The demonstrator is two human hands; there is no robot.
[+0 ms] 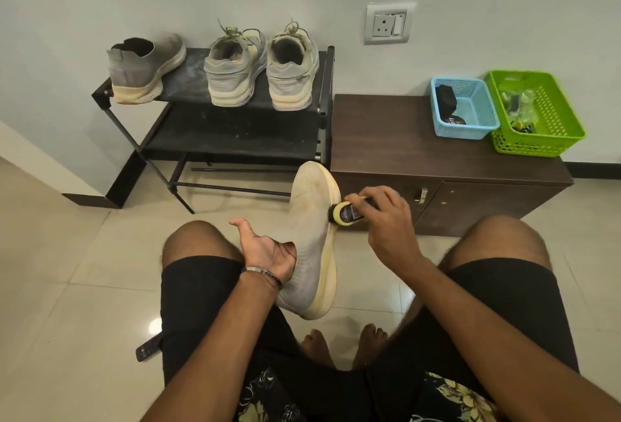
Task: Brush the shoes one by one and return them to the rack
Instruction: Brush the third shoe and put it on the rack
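A grey knit shoe with a yellowed sole (307,240) is held up between my knees, toe pointing away. My left hand (265,248) has its fingers tucked inside the shoe's opening, thumb sticking out. My right hand (386,220) grips a small black and yellow brush (346,213) whose bristles touch the shoe's right side near the sole. On the black rack's (215,139) top shelf stand the matching grey shoe (144,68) at left and a pair of laced grey sneakers (262,68) at right.
A dark wooden cabinet (420,149) stands right of the rack, carrying a blue basket (463,112) and a green basket (537,112) with small items. A remote control (148,349) lies on the tiled floor by my left thigh. A wall socket (388,23) is above.
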